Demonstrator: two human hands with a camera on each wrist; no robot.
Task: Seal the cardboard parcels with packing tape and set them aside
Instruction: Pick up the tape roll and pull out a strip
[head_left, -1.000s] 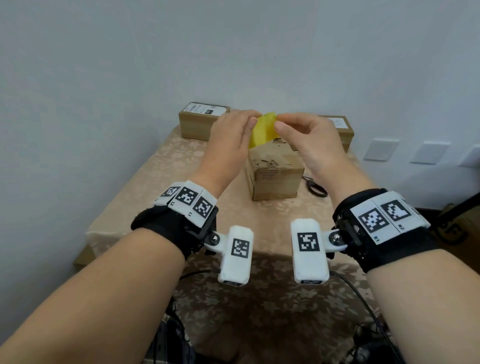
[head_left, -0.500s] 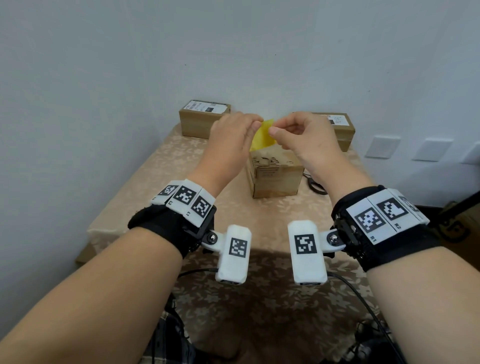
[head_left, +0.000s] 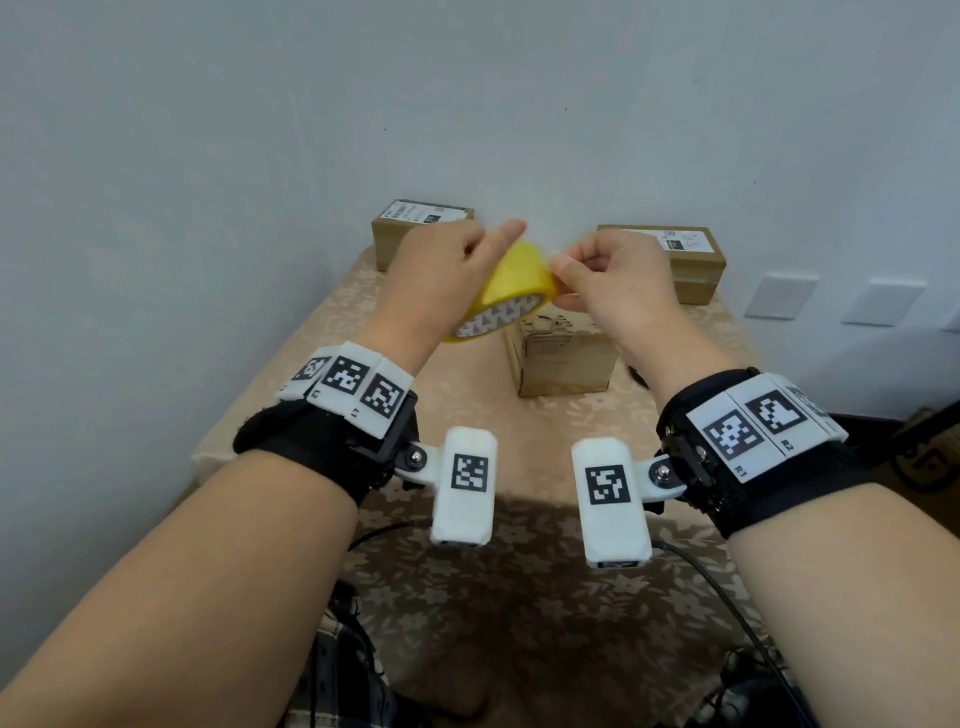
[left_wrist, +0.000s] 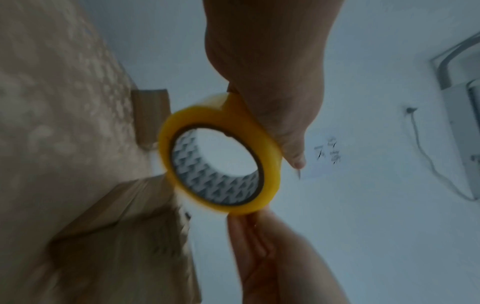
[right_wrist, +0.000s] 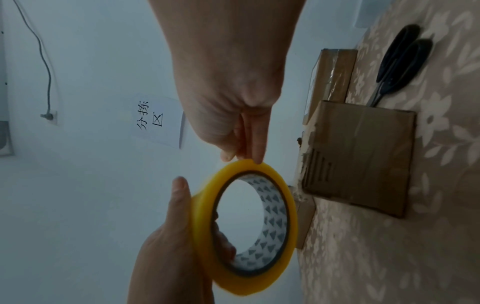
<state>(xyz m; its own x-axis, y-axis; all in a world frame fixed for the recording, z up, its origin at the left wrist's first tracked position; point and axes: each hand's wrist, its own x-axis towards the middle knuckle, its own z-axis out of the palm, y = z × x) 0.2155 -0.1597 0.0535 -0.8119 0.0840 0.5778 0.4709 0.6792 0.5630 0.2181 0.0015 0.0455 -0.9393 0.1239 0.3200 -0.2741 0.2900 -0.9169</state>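
Above the middle of the worktop (head_left: 291, 374), the left hand (head_left: 441, 275) grips a yellow roll of packing tape (head_left: 506, 288) by its rim, with fingers inside the core as the right wrist view shows, while the right hand (head_left: 618, 275) pinches at the roll's outer edge with thumb and forefinger, apparently picking for the free end. No length of tape is visibly drawn off the roll, so the stage is judged to be preparation for a strip rather than application. Directly below the roll stands a small cardboard parcel (head_left: 566, 358); the right wrist view shows glossy bands on its side that may be old tape, and whether its top seam is sealed cannot be told. Two flatter parcels rest at the far edge against the wall: the left rear parcel (head_left: 421, 228) and the right rear parcel (head_left: 670, 260), each bearing a white label; they may be parcels already set aside, though the frames do not confirm this. A pair of black-handled scissors (right_wrist: 400, 67) lies on the cloth beside the small parcel, untouched. Remaining work, by this reading: free the end, draw and lay tape over the near parcel, cut it, and move the parcel away.
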